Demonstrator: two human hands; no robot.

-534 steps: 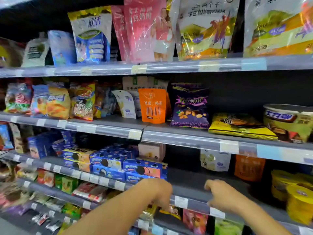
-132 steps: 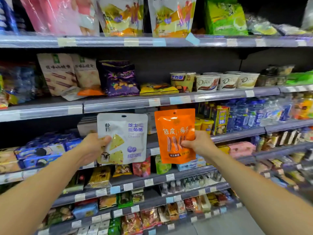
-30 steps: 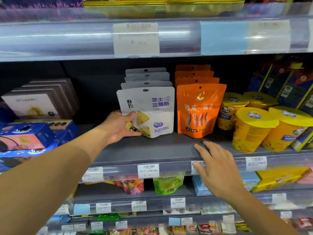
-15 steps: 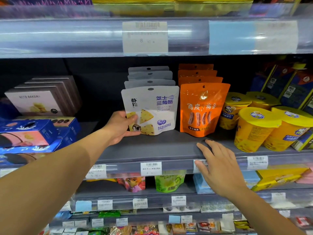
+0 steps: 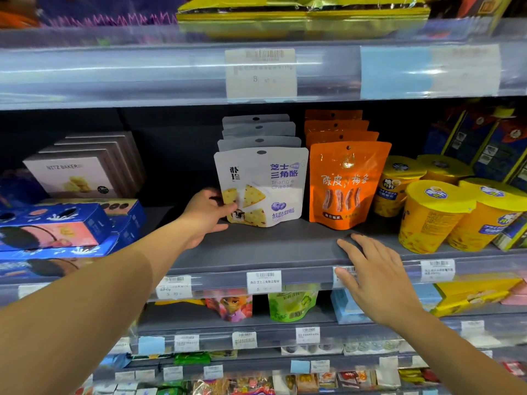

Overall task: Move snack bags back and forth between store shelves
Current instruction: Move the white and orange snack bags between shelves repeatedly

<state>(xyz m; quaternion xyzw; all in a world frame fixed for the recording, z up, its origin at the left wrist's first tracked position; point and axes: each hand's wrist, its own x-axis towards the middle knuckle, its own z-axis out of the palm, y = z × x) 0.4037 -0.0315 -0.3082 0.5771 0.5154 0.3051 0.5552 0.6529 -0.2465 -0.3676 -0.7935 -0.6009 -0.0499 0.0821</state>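
A white cheese snack bag (image 5: 265, 186) stands upright at the front of a row of like bags on the grey shelf (image 5: 265, 249). My left hand (image 5: 205, 215) grips its lower left corner, thumb on the front. Right beside it an orange plum snack bag (image 5: 348, 183) stands upright before a row of orange bags, untouched. My right hand (image 5: 373, 277) lies flat and empty on the shelf's front edge, fingers spread, below and apart from the orange bag.
Yellow snack cups (image 5: 433, 215) crowd the shelf to the right. Blue cookie boxes (image 5: 57, 226) and brown boxes (image 5: 82, 169) stand on the left. A shelf with price tags (image 5: 261, 72) hangs close overhead. Lower shelves hold more small packets.
Both bags went from my hands onto this shelf. Over the last second my left hand keeps hold of the white bag's corner; my right hand has slid slightly toward me.
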